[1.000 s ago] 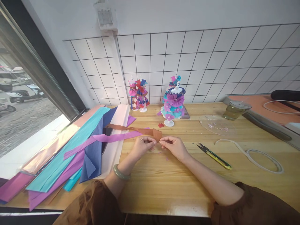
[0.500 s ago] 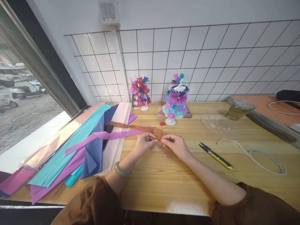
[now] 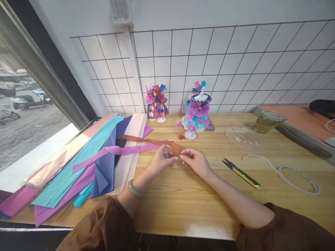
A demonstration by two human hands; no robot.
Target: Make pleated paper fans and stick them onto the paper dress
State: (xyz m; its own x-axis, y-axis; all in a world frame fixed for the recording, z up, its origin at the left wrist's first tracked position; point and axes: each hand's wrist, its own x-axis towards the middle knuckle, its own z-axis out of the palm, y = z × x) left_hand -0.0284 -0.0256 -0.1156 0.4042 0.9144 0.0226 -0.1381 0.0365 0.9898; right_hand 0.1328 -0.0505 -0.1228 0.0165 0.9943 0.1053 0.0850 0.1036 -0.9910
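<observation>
A long strip of brown crepe paper (image 3: 177,150) runs from the pile on the left to my fingers, its near end folded into a small flap. My left hand (image 3: 160,161), with a green bangle at the wrist, curls its fingers round the strip, thumb stretched below. With thumb and forefinger my right hand (image 3: 196,163) pinches the flap's lower right edge. A narrow purple paper strip (image 3: 125,150) passes just behind my left hand. Beyond both hands lies a small red paper flower (image 3: 181,137).
Coloured crepe paper (image 3: 78,164) is piled at left. Small dress stands (image 3: 198,111) with paper skirts line the back. To the right are yellow-handled thread snips (image 3: 242,173), a white tape coil (image 3: 298,179), a clear dish of beads (image 3: 243,139) and a lidded cup (image 3: 267,122).
My left fingers have loosened and spread slightly at the brown strip's end, the thumb dropping away from the fingertips. The right hand keeps its pinch in nearly the same place.
</observation>
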